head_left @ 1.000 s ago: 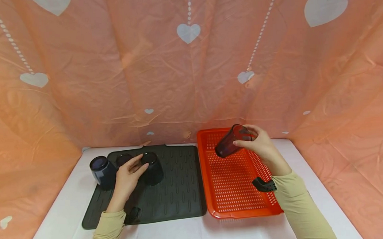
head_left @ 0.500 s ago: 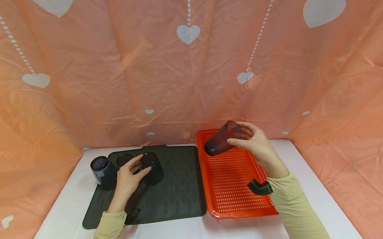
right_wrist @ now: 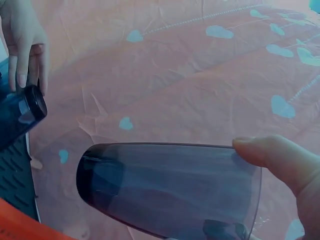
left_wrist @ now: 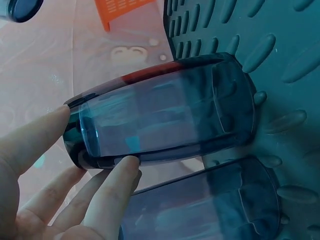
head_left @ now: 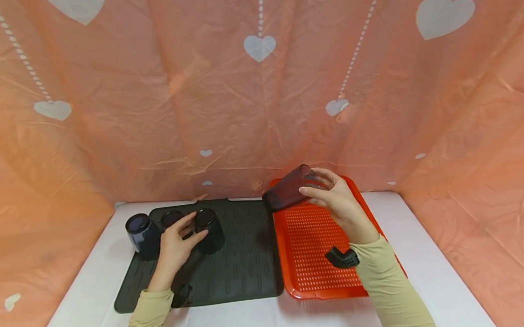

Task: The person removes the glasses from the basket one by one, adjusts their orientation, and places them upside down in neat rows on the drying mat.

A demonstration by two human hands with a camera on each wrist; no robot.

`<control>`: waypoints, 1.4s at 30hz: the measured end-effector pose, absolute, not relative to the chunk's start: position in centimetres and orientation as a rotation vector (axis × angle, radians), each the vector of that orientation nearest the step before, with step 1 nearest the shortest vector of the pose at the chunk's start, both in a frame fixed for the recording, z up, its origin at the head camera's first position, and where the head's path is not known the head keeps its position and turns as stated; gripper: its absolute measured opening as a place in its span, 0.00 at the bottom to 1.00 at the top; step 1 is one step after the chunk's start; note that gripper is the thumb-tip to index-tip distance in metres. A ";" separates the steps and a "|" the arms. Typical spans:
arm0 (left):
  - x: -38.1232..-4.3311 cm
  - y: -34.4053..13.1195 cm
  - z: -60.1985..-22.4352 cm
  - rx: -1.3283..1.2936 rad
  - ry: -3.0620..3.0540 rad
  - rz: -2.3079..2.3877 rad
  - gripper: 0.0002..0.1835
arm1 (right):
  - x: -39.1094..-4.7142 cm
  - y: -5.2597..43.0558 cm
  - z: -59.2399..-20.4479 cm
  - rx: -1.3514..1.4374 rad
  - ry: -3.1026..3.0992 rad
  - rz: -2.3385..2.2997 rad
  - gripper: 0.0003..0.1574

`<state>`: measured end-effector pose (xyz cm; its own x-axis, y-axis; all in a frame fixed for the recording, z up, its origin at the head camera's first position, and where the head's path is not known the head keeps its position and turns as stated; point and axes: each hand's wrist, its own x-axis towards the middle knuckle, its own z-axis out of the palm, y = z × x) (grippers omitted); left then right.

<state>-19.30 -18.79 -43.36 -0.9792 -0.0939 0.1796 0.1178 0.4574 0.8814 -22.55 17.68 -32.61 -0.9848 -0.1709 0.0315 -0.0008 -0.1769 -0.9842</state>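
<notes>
In the head view my left hand (head_left: 175, 245) holds the base of a dark tinted glass (head_left: 211, 237) that stands upside down on a black draining mat (head_left: 245, 254). The left wrist view has thumb and fingers around that glass's base (left_wrist: 90, 137), its rim down on the ridged mat. My right hand (head_left: 340, 201) grips a purplish tinted drinking glass (head_left: 286, 189) near its open rim. This glass is tilted in the air, base to the left, over the boundary between the mat and an orange-red basket (head_left: 286, 272).
Two more dark glasses, a bluish glass (head_left: 146, 240) and a partly hidden glass (head_left: 172, 218), stand upside down left of my left hand. Behind the mat and basket rises an orange sheet (head_left: 222, 96) with pale hearts. White tabletop (head_left: 236, 325) runs along the front.
My right hand has carried the tilted glass leftward, from above the basket to the mat's right edge, and its base now points more to the left. The left hand stays at its glass.
</notes>
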 end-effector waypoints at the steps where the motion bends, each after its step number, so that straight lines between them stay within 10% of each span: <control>1: -19.3 -18.8 -43.3 -0.026 -2.506 -1.539 0.33 | -22.6 17.5 -32.7 -0.203 1.924 -2.329 0.38; 42: -17.1 -18.1 -41.0 -0.109 -2.345 -1.618 0.33 | -23.4 12.7 -35.3 -0.158 1.748 -2.309 0.31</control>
<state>-17.12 -18.10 -41.03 -0.9553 -0.1006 0.2779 0.2242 0.3663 0.9031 -23.40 12.70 -35.25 -0.9652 -0.2547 -0.0584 0.1254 -0.2554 -0.9587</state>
